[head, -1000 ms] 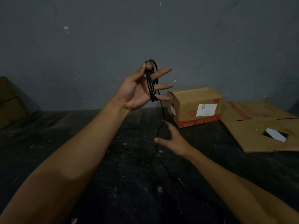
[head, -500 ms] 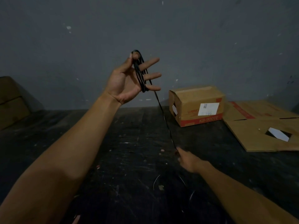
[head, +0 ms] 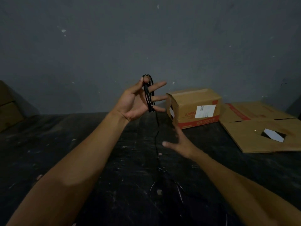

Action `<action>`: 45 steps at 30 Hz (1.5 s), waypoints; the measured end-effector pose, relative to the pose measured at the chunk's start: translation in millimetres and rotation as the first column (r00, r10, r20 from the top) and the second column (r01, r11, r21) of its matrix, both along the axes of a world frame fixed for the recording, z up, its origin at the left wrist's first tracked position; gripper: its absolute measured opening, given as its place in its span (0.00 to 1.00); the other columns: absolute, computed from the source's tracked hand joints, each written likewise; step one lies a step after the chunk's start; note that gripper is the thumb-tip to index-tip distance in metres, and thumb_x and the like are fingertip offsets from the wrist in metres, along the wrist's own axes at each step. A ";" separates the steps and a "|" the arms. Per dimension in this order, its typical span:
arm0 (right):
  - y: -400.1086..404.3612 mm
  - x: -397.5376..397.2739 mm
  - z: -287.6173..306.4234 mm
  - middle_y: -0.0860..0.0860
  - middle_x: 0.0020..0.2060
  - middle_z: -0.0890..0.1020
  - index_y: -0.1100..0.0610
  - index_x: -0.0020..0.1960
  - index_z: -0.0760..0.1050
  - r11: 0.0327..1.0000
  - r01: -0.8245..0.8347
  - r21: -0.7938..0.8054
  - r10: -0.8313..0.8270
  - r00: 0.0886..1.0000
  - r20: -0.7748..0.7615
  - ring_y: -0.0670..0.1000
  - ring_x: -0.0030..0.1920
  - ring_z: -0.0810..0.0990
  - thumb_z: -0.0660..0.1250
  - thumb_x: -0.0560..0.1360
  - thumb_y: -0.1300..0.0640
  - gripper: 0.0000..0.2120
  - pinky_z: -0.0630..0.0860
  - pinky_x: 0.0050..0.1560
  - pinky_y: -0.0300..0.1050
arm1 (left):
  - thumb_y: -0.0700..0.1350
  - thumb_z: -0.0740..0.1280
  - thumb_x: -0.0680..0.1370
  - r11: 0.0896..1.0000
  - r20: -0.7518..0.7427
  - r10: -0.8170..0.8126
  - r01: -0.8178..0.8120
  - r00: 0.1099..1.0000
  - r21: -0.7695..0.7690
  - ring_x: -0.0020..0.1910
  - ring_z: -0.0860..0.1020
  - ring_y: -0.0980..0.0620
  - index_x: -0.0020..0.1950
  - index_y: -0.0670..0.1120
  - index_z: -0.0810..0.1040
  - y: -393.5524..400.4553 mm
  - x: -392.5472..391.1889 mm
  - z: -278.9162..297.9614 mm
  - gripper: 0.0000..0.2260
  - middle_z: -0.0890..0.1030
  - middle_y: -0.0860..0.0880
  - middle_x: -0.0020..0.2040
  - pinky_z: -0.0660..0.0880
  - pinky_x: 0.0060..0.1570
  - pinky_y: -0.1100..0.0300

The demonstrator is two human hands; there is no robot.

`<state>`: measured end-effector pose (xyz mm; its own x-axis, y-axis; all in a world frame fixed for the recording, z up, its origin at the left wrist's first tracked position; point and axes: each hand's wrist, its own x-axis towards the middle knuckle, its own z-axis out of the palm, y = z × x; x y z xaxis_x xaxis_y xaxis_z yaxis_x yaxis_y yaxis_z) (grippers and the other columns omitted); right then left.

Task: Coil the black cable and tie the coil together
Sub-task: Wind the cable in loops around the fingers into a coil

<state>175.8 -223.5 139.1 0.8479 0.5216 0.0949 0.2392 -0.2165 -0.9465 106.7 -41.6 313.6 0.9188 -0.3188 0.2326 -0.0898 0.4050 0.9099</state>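
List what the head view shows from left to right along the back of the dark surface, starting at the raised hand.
left hand → coiled black cable looped round its fingers → closed cardboard box → flattened cardboard sheet with a cut-out hole.

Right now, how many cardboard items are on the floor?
3: a closed box by the wall, a flattened sheet to its right, and stacked cardboard at the far left, partly cut off.

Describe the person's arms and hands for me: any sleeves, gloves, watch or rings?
Both forearms are bare up to the frame edge, with no sleeves in view. The left hand and right hand wear no gloves. No watch, ring or wristband shows, though the dim light could hide small details.
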 end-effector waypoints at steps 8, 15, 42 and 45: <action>46.5 -13.6 64.2 0.51 0.39 0.80 0.57 0.61 0.74 0.928 -0.123 0.350 0.091 0.990 0.108 0.50 0.41 0.82 0.59 0.80 0.60 0.11 0.80 0.50 0.48 | 0.52 0.53 0.82 0.997 0.012 -0.068 0.069 0.998 -0.046 0.69 0.68 0.28 0.42 0.51 0.78 -2.4 1.3 -0.1 0.17 0.69 0.39 0.74 0.63 0.55 0.23; 43.9 -38.9 52.5 0.49 0.39 0.76 0.58 0.59 0.74 0.970 -0.155 -0.188 0.206 0.933 0.294 0.44 0.38 0.74 0.55 0.82 0.54 0.13 0.71 0.41 0.43 | 0.56 0.49 0.83 0.998 -0.035 0.065 -0.064 0.997 0.026 0.69 0.67 0.29 0.66 0.58 0.74 19.1 13.7 -16.3 0.18 0.71 0.41 0.71 0.65 0.58 0.24; -8.8 1.0 162.9 0.48 0.37 0.80 0.47 0.41 0.77 0.877 0.092 -0.473 0.280 0.701 0.656 0.49 0.40 0.77 0.72 0.71 0.52 0.04 0.74 0.41 0.50 | 0.53 0.62 0.78 0.910 -0.426 -0.127 0.276 0.896 0.309 0.71 0.67 0.33 0.71 0.56 0.72 7.3 7.8 -99.8 0.21 0.71 0.42 0.73 0.72 0.57 0.35; -18.9 13.1 149.2 0.50 0.43 0.83 0.50 0.44 0.80 0.903 0.067 -0.424 0.250 0.720 0.647 0.51 0.46 0.79 0.71 0.72 0.52 0.02 0.76 0.49 0.56 | 0.55 0.63 0.78 0.885 -0.424 -0.240 0.376 0.873 0.273 0.72 0.66 0.34 0.71 0.58 0.72 9.3 7.5 -101.6 0.20 0.70 0.43 0.73 0.68 0.61 0.35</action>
<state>188.9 -242.4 288.3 0.5798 0.7165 0.3877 0.8115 -0.4660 -0.3525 114.2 -32.3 212.0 0.7545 -0.5957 -0.2754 0.3556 0.0183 0.9345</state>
